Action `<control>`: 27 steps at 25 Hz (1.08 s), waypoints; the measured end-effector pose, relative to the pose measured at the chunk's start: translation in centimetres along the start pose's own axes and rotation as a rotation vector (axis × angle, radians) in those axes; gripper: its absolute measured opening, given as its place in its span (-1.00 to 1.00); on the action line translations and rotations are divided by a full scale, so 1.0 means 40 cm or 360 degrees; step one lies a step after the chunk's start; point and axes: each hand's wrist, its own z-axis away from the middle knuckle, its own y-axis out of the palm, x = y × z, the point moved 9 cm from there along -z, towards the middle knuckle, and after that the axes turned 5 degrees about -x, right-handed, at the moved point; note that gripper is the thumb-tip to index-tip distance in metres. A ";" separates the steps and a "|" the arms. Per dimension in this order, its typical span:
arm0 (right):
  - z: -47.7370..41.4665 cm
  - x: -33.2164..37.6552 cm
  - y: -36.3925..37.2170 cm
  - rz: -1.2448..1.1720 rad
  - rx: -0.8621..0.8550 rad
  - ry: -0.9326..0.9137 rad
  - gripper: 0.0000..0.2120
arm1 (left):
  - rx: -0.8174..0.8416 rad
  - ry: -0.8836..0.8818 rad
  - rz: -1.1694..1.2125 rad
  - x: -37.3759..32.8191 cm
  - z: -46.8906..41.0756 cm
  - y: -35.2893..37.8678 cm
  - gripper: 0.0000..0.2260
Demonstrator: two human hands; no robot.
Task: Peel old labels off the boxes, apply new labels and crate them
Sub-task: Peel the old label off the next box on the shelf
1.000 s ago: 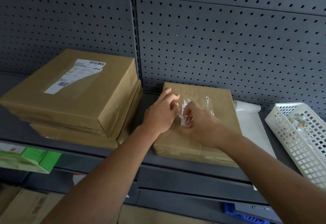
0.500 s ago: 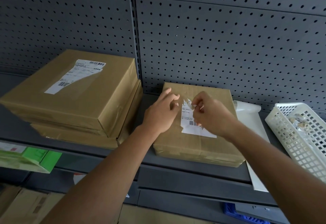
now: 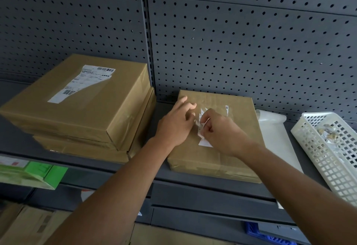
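Left hand: lying on the top of the box, fingers loose and spread, grasping nothing, pressing down on the cardboard.
Right hand: sitting just beside the left hand, thumb and fingers curling in and pinching the old label.
Old label: showing white and ragged between the two hands; its upper part is lifting off in torn points, its lower corner is sticking flat to the cardboard under the right hand.
Box: lying flat on the shelf, directly under both hands, its back edge touching or nearly touching the pegboard.
Stack of boxes: sitting out past the left hand, on the same shelf, the top one carrying a barcode sticker.
White sheet: lying beyond the right hand, just beside the box, its far end curling up.
Basket: white plastic, standing farther out past the right hand, with paper scraps lying in it.
Green packet: showing below the left forearm, under the shelf.
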 end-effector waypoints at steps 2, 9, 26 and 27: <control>-0.011 -0.013 -0.026 -0.0021 -0.0032 0.0036 -0.86 | 0.0000 -0.0017 0.0006 0.001 0.002 0.000 -0.71; -0.078 -0.028 -0.281 -0.0245 -0.0726 0.0114 -0.88 | -0.0013 -0.0047 -0.0017 0.011 0.000 -0.001 -0.72; -0.090 -0.062 -0.086 0.0028 -0.0357 -0.0015 -0.93 | 0.0001 -0.0024 0.0005 -0.004 0.003 -0.004 -0.70; -0.096 -0.061 -0.094 0.0031 -0.0396 -0.0030 -0.94 | 0.0006 -0.0025 0.0002 -0.004 0.003 -0.003 -0.70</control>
